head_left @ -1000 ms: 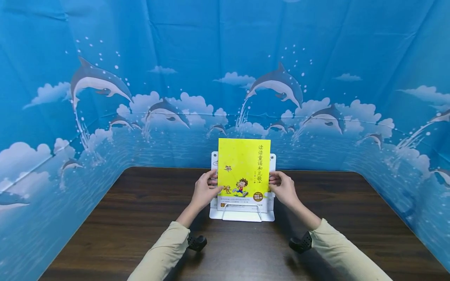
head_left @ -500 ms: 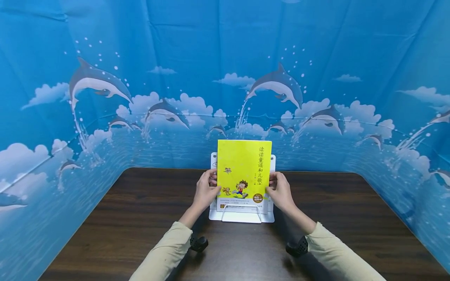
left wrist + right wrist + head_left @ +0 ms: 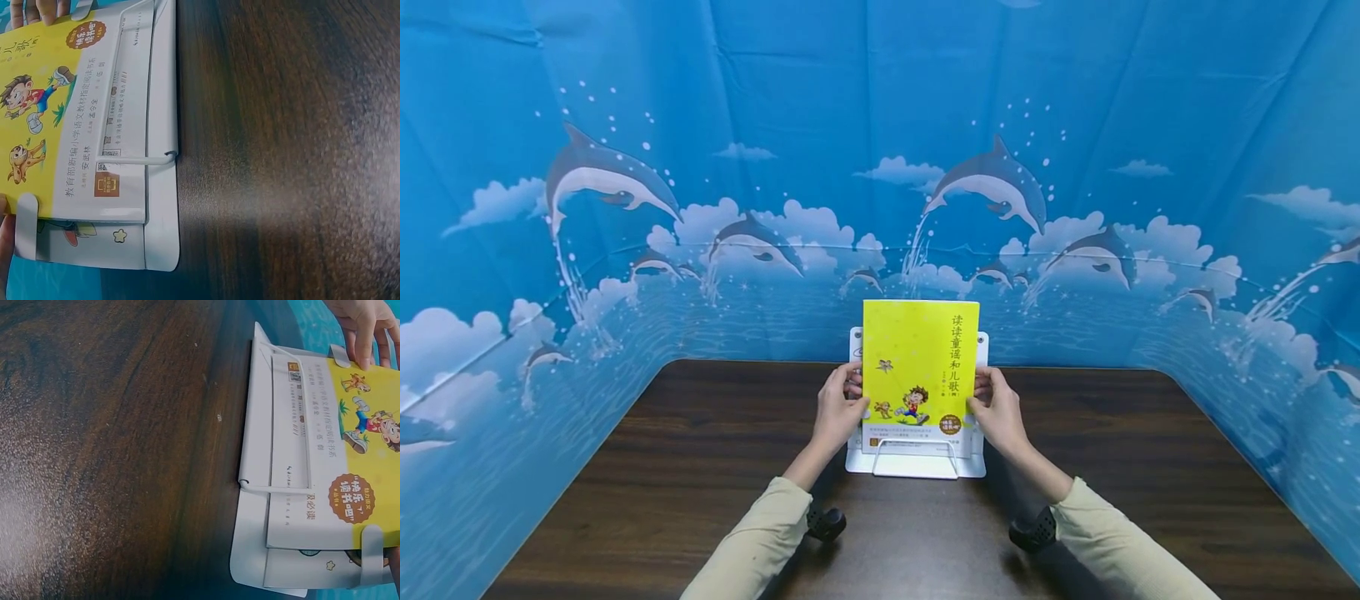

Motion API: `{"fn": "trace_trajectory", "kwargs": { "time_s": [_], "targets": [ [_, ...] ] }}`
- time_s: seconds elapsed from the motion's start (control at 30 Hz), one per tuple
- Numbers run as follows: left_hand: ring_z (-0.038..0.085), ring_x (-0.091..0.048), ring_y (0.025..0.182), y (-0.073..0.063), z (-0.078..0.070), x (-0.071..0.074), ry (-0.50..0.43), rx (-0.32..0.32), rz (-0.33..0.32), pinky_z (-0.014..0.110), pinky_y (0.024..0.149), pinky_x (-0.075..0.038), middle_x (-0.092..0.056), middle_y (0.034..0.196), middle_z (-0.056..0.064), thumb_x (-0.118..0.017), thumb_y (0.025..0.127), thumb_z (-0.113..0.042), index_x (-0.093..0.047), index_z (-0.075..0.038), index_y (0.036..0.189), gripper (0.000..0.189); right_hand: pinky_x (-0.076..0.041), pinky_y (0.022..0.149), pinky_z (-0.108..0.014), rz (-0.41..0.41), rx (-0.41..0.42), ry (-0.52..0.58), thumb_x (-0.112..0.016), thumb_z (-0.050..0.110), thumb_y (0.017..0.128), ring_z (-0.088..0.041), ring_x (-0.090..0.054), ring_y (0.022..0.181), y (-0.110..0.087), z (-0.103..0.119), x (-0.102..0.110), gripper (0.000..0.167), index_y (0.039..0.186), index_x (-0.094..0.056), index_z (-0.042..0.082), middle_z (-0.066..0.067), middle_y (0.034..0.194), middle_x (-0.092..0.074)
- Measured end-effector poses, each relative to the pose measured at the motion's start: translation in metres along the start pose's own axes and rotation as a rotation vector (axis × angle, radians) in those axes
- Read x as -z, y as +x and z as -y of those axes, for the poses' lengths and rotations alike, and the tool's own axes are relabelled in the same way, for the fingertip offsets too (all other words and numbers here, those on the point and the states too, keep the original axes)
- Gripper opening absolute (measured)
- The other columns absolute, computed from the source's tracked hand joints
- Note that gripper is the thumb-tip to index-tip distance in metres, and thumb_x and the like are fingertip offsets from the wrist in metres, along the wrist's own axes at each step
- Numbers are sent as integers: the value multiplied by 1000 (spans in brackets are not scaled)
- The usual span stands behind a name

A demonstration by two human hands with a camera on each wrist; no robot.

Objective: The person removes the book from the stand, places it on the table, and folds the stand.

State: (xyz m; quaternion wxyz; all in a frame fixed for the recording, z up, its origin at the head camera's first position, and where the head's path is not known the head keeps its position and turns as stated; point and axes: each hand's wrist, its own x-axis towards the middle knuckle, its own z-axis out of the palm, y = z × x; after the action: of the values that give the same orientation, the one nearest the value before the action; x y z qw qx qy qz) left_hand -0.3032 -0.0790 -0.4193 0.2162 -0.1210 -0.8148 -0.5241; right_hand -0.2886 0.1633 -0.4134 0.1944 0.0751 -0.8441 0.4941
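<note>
A yellow children's book [image 3: 917, 358] with a cartoon boy and dog on its cover leans upright on a white book stand [image 3: 856, 462]. Its lower edge sits behind the stand's wire bar [image 3: 134, 160]. My left hand [image 3: 837, 407] grips the left side, thumb at the book's front edge and fingers behind. On the opposite side my right hand [image 3: 998, 410] does likewise, its thumb by the lower right of the cover. A flat white clip [image 3: 372, 553] of the stand laps over the book's right edge; another clip [image 3: 26, 222] laps over the left edge.
The stand rests toward the back of a dark wooden table [image 3: 700, 450]. Behind the table hangs a blue curtain [image 3: 775, 167] printed with dolphins. A black wrist device [image 3: 826, 524] is on the left wrist, and a similar device [image 3: 1033, 530] is on the right.
My right hand has shifted slightly left, its thumb now at the book's edge where the clip showed before. My left thumb has drawn back a little toward the edge. The book stays nearly in place.
</note>
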Motion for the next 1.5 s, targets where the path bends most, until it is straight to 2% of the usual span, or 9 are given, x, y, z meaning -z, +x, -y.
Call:
{"fn": "trace_trajectory", "kwargs": {
  "time_s": [0.23,0.5,0.73,0.83,1.07,1.2,1.3,1.4,1.5],
  "targets": [
    [20,-54,81,2,-4,0,3,-18,-6,29,67,-54,-57,100,12,-63,73,15,-50,-4,123,55,-47,69,-25,-44,57,10,-57,-11,79,-22,-53,84,1,1,2,43,120,-47,-1,-13,98,-56],
    [20,-52,82,13,-17,-1,22,-110,-23,30,66,-54,-55,101,13,-59,74,16,-47,-2,127,57,-49,71,-30,-64,85,18,-57,-12,80,-23,-53,86,10,11,11,43,120,-46,-1,-14,100,-54],
    [22,-52,87,24,-32,4,33,-181,-84,31,69,-53,-53,103,14,-57,76,17,-46,-1,128,57,-52,69,-37,-89,229,22,-59,-12,79,-23,-56,86,22,25,20,42,118,-48,-2,-15,98,-57],
    [22,-52,89,28,-39,6,30,-202,-103,31,70,-53,-53,104,15,-56,76,17,-45,-1,129,58,-52,68,-39,-97,263,41,-59,-11,79,-24,-56,85,26,30,22,41,118,-48,-2,-15,98,-58],
    [22,-51,89,31,-50,10,21,-218,-122,32,70,-53,-53,103,14,-56,77,16,-45,-3,130,57,-51,70,-44,-105,263,83,-59,-10,80,-28,-57,87,30,41,27,40,118,-49,-2,-18,98,-58],
    [22,-51,89,31,-54,11,8,-229,-119,32,70,-53,-53,102,13,-57,77,16,-45,-4,130,58,-50,69,-45,-112,285,80,-57,-14,80,-34,-57,87,22,62,35,39,117,-48,-8,-24,98,-57],
    [23,-52,89,31,-58,12,-6,-250,-108,32,69,-53,-53,102,13,-57,77,16,-45,-4,130,58,-51,68,-42,-114,288,54,-56,-15,79,-36,-56,87,15,77,42,39,116,-47,-11,-26,98,-56],
    [23,-52,88,28,-63,10,-22,-261,-93,30,69,-53,-54,101,14,-58,77,16,-45,-3,131,59,-51,69,-42,-100,284,47,-56,-15,80,-35,-56,86,13,80,49,38,116,-48,-11,-25,97,-56],
    [22,-53,88,25,-68,8,-41,-263,-75,28,69,-53,-54,101,14,-57,76,16,-44,-2,131,59,-52,67,-33,-91,290,33,-56,-14,80,-34,-56,86,12,78,57,38,117,-48,-10,-25,97,-56]
  ]
}}
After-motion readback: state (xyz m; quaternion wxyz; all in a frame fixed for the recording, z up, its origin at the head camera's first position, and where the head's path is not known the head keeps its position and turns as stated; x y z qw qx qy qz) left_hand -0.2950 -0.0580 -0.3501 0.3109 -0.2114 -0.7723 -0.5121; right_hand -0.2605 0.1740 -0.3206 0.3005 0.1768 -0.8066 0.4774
